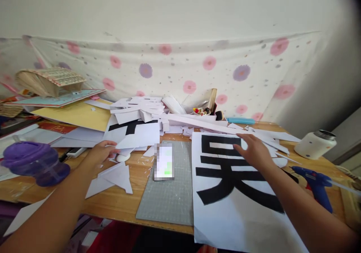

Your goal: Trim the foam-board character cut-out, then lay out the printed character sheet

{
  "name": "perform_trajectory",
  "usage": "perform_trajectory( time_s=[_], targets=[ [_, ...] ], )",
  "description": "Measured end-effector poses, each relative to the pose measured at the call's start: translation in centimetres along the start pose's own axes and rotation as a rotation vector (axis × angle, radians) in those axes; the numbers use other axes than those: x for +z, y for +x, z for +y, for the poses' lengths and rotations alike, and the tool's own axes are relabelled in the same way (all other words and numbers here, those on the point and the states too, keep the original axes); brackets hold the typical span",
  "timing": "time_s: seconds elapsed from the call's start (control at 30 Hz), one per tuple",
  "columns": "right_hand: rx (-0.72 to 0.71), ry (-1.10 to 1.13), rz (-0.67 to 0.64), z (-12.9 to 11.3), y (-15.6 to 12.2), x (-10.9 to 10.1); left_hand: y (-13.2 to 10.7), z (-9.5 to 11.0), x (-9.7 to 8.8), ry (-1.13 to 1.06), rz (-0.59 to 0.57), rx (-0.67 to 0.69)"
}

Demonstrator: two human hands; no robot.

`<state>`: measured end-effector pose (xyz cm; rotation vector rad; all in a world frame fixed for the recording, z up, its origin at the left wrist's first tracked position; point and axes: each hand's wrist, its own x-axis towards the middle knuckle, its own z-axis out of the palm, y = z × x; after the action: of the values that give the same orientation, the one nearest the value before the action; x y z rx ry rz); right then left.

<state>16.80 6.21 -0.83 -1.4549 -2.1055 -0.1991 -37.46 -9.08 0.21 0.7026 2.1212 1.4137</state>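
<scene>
Two open hands grip nothing. Right hand [254,150] presses the printed sheet [225,215] — floppy (lift by an edge); left hand [99,152] touches loose white paper [139,136].

Floral cloth [180,70] on pale wall [169,8]; wooden desk [118,202]

Black character "吴" [225,174] on white sheet [242,223]

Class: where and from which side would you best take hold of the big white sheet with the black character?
Pinch the sheet at its near edge, coming from the front of the table. Elsewhere it lies flat, but that edge overhangs the table, leaving room for fingers underneath. The right hand rests on its far part.
</scene>
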Motion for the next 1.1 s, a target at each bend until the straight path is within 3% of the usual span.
perform_trajectory(
  time_s=[0.07,0.13,0.27,0.33,0.43,0.53,0.67,0.9,1.0,1.1],
  targets=[
    [-0.173,0.170,-0.050,-5.5,1.1,-0.5,0.5,0.8,0.2,-0.059,-0.026,0.031],
    [-0.407,0.311,-0.218,-11.7,1.8,-0.4,0.5,1.8,0.0,-0.135,-0.051,0.090],
    [-0.746,0.363,-0.561,-24.1,2.2,2.4,0.0,2.8,-1.1,-0.246,-0.013,0.204],
    [-0.830,0.304,-0.694,-29.3,2.4,4.6,-0.4,2.1,-1.6,-0.266,0.067,0.201],
    [-0.846,0.282,-0.737,-34.6,3.3,7.7,-1.3,-0.1,-2.1,-0.254,0.152,0.129],
    [-0.836,0.275,-0.713,-36.8,5.2,9.4,-2.4,-2.0,-2.6,-0.193,0.070,0.034],
    [-0.790,0.277,-0.653,-37.3,8.7,9.3,-2.3,-2.2,-3.1,-0.108,-0.080,-0.089],
    [-0.739,0.374,-0.556,-38.2,13.5,7.3,1.5,-1.6,-2.0,-0.012,0.014,-0.182],
    [-0.732,0.391,-0.545,-38.4,13.7,7.4,3.2,-1.7,-2.1,0.030,0.071,-0.201],
    [-0.729,0.391,-0.544,-38.3,13.1,8.0,4.5,-1.2,-2.7,0.040,0.051,-0.215]
  ],
)
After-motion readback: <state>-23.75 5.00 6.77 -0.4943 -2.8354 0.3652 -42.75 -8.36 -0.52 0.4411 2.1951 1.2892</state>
